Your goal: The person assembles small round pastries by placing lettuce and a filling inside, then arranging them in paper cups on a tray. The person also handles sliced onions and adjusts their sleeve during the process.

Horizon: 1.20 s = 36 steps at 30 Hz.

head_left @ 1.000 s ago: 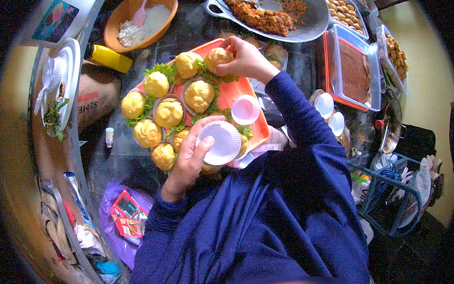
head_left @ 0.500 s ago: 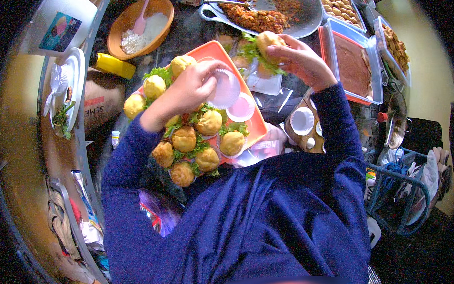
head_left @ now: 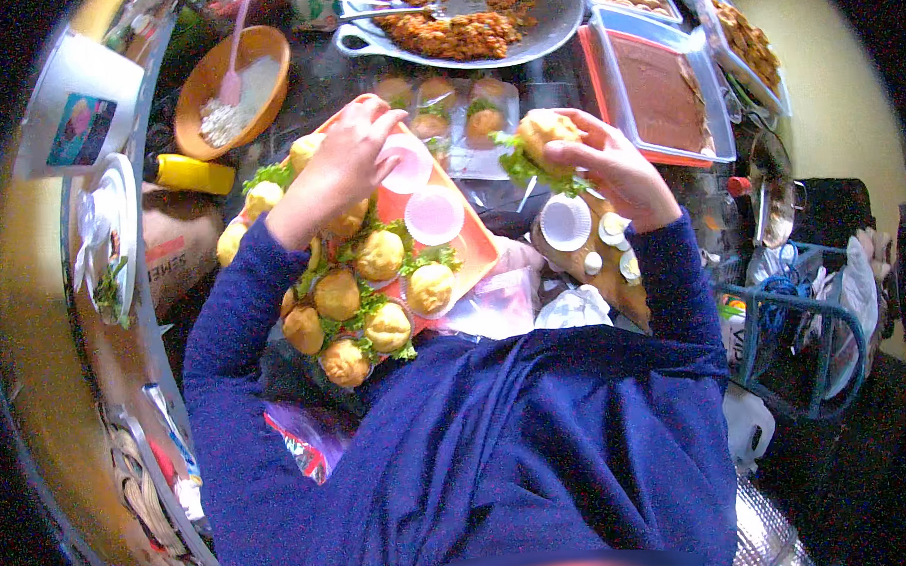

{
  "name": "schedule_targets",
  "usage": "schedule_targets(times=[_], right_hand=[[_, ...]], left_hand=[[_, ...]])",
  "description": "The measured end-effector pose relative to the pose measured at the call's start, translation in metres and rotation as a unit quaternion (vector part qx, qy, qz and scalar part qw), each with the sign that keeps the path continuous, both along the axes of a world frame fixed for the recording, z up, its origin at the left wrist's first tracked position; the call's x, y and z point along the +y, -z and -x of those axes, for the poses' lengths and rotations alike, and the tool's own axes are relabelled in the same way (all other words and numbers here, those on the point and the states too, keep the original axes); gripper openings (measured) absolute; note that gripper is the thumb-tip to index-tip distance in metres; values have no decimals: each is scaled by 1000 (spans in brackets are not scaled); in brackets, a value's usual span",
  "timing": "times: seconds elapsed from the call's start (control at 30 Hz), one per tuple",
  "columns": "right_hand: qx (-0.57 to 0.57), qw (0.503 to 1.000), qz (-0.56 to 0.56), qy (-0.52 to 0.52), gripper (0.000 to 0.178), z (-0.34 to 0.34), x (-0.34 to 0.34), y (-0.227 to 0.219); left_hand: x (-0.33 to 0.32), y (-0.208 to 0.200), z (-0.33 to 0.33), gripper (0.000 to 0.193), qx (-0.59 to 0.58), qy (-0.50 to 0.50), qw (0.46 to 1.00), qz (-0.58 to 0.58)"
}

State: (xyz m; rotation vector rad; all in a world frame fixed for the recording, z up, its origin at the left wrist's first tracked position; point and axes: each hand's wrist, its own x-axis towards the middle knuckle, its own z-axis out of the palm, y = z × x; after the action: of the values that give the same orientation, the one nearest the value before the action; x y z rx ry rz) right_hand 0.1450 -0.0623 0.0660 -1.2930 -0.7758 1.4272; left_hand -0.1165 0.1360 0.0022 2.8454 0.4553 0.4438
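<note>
My right hand (head_left: 614, 168) is closed on a golden filled bun (head_left: 548, 138) with green lettuce sticking out below it. My left hand (head_left: 351, 152), fingers apart, is over the far part of the orange tray (head_left: 471, 232), beside a white paper cup (head_left: 406, 163). A second paper cup (head_left: 434, 216) lies nearer to me on the tray. Several lettuce-filled buns (head_left: 380, 254) crowd the tray's left and near side, some partly hidden under my left hand and forearm.
A large pan (head_left: 474, 28) of reddish filling stands at the far side. Behind the tray is a clear container (head_left: 483, 132) of buns. At right are a box of brown paste (head_left: 656, 96), paper cups (head_left: 565, 222) on a board and a blue basket (head_left: 794, 331). A bowl (head_left: 232, 91) stands far left.
My left hand has let go of the paper cup, which now rests on the tray, and its fingers have spread. My right hand still holds the bun, now lower. The view has shifted.
</note>
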Motion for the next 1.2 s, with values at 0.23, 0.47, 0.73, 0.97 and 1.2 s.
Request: schedule_targets(times=[0.23, 0.47, 0.73, 0.97, 1.2], right_hand=[[-38, 998, 22, -49, 63, 8, 6, 6], [-148, 971, 12, -189, 63, 20, 4, -14], [-325, 905, -88, -261, 64, 43, -2, -2], [-14, 1000, 20, 4, 50, 55, -41, 1], [-119, 985, -11, 124, 46, 90, -70, 23]], left_hand=[[-21, -30, 13, 46, 98, -34, 994, -42], [-68, -44, -2, 51, -135, 23, 815, 564], [-133, -36, -17, 57, -96, -6, 647, 756], [-152, -25, -13, 47, -212, -76, 480, 848], [-171, -16, -15, 39, -267, -84, 388, 878]])
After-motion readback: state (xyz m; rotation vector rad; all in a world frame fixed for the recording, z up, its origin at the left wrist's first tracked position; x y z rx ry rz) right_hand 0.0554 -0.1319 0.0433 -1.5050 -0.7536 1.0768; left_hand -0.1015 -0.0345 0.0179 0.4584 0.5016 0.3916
